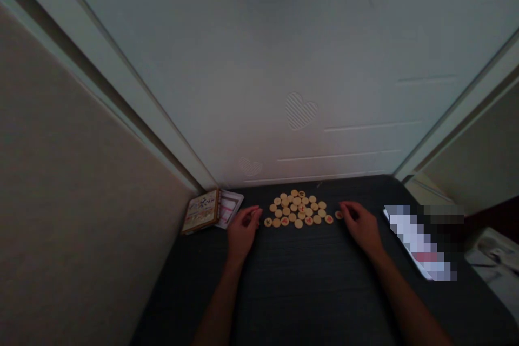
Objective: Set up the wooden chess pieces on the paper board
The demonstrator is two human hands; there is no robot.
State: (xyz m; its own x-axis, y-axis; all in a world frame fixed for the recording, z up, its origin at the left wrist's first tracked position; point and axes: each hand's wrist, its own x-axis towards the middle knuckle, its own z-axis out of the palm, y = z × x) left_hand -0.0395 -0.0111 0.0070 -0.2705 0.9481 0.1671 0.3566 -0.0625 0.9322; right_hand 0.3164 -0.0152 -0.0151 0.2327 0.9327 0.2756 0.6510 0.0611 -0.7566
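While the left hand [243, 232] and right hand [360, 227] rest palm-down, fingers loosely curled and pinching nothing, about forty round game pieces [295, 210] lie heaped between them. One separate piece [339, 215] sits just beside the right hand. One box [201, 211] lies beyond the left hand, one blurred object [419, 243] beyond the right.

Left hand [243, 233]: palm down, left of the tabletop's [295, 286] middle, towards the far edge; fingers [253, 215] loosely curled, pointing inward
Right hand [360, 227]: palm down, right of middle, towards the far edge; fingers [347, 208] slightly curved, pointing inward
Left forearm [219, 305]: bare, angled in from the near edge
Right forearm [405, 297]: bare, angled in from the near right
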